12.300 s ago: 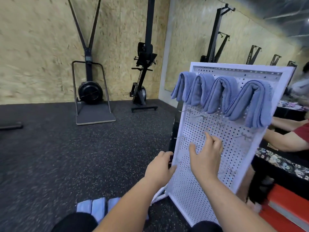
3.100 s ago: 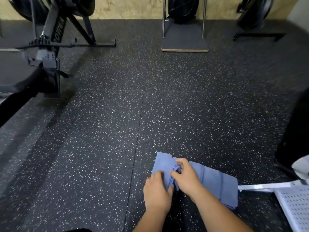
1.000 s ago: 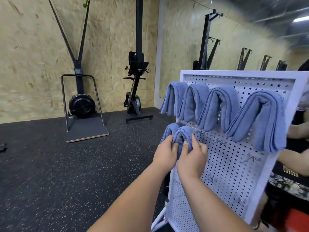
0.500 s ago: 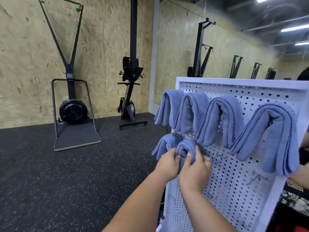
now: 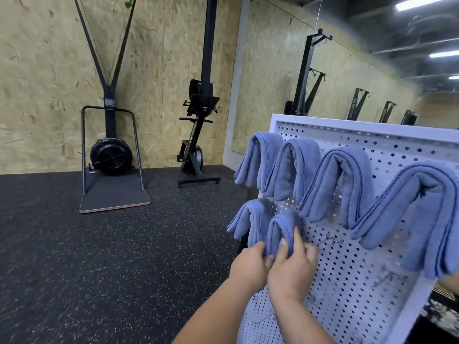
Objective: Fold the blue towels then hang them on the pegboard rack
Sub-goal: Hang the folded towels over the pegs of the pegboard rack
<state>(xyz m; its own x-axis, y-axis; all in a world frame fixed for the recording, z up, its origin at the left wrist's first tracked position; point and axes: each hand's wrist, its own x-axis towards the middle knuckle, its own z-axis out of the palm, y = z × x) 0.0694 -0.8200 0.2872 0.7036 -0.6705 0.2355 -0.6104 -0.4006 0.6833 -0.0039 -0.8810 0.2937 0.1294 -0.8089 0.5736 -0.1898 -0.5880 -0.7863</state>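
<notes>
A white pegboard rack [image 5: 347, 281] stands at the right, tilted back. Several folded blue towels [image 5: 337, 184] hang draped over pegs along its top row. In the second row one folded towel [image 5: 246, 219] hangs at the left edge. Right beside it a second folded blue towel [image 5: 279, 227] is draped over a peg. My left hand [image 5: 250, 266] grips its lower left end. My right hand [image 5: 293, 266] pinches its right side, fingers pointing up along the cloth. Bare metal hooks [image 5: 332, 240] stick out to the right of my hands.
Dark speckled rubber floor [image 5: 99, 256] spreads to the left. A ski machine on a platform [image 5: 109, 155] and an upright rower [image 5: 198, 145] stand against the chipboard wall. A mirror lines the right wall. A person's arm [image 5: 449, 284] shows behind the rack's right edge.
The towel in my hands has settled over the second-row peg beside the other one. My hands have slid down toward its lower ends, and my view has tilted up.
</notes>
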